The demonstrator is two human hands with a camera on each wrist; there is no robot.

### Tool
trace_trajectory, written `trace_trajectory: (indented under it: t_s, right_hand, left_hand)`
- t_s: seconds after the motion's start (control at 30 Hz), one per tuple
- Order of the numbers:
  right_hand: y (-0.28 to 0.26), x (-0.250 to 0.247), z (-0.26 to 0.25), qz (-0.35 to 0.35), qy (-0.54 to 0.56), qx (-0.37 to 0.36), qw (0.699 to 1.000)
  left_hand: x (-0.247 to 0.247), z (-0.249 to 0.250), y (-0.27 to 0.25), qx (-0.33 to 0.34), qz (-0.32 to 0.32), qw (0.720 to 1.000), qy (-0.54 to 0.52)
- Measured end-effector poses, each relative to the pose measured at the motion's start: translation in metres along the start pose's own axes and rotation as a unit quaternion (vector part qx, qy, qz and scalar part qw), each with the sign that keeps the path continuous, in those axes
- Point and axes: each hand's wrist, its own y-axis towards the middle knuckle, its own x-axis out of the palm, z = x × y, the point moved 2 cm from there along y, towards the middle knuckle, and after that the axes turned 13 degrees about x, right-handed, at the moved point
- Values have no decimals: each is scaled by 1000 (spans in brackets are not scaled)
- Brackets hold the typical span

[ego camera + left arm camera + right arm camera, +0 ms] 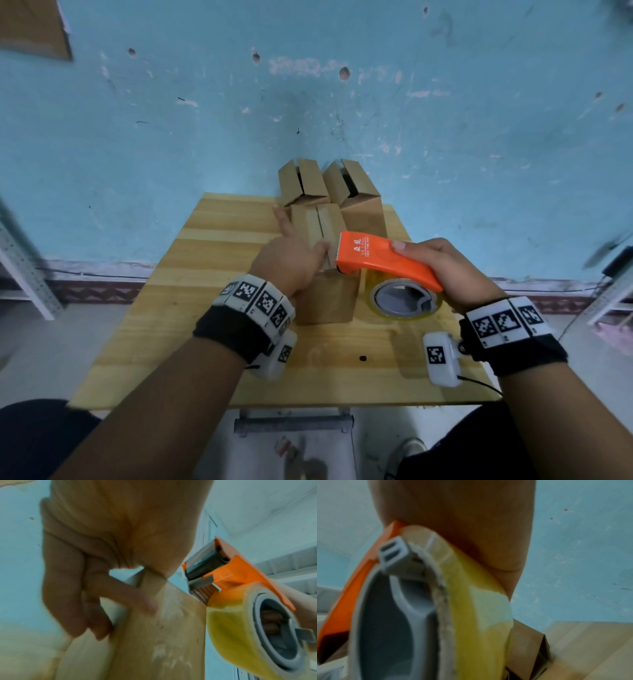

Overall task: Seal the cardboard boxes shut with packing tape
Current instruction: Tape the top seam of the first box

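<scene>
A small cardboard box [325, 301] stands mid-table, its top flaps folded together with a seam down the middle. My left hand [291, 253] lies against its left side with the fingers stretched out, and the thumb presses on the near top edge. My right hand [442, 267] grips an orange tape dispenser [376, 257] carrying a yellowish roll of clear tape [404, 298]. Its toothed blade end sits at the box's near top edge, beside my thumb. The left wrist view shows the dispenser [240, 572] against the box [154, 642]. The right wrist view is filled by the roll [471, 615].
Two more cardboard boxes [303, 181] [359, 195] with half-raised flaps stand behind the near one, at the far edge of the wooden table [171, 325]. A blue wall rises right behind them. Metal shelving stands at the left [20, 267] and right [613, 291].
</scene>
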Motion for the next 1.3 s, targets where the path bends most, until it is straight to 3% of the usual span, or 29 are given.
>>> trace_trajectory:
  t_s: [0.13,0.17,0.23,0.3,0.37,0.43,0.63,0.77,0.87,0.93,1.03,1.1,1.3]
  right_hand:
    - [-1,-2,0,-3,-7,-5,1000]
    - [-2,-2,-1,-6,-7,-11,1000]
    - [-2,0,-3,-13,-1,-22,1000]
    - [-2,2,-4,-15,-2,-36,999]
    - [-1,4,-5,-11,-9,-47,999]
    - [-2,4,-6,-9,-12,-52,999]
    - [-7,0,-7,2,-12,-66,998]
    - [-9,-10,-11,9,5,-68,998]
    - [-11,-13,-15,0,18,-62,998]
    - [-11,-13,-16,-6,28,-66,997]
    - [-8,-10,-14,-9,30,-85,996]
    - [-7,-8,-13,-12,29,-95,995]
    - [-2,-11,-5,-18,61,-92,994]
  left_hand:
    - [-20,-10,-19,66,90,994,9]
    - [-25,-10,-25,91,114,989,-22]
    - [-34,-11,-32,124,136,964,-194]
    - [-40,-11,-35,87,95,911,-392]
    - [-42,-10,-39,57,27,878,-475]
    - [-43,-11,-41,66,-7,878,-474]
    - [-42,-2,-46,95,-18,882,-462]
    - [-43,9,-48,129,-27,943,-305]
    - [-46,13,-50,152,-1,944,-292]
    - [-48,15,-49,149,-4,910,-387]
    - [-43,18,-47,119,-72,808,-572]
    - [-37,20,-45,94,-108,761,-632]
    - [-20,21,-45,35,-163,690,-704]
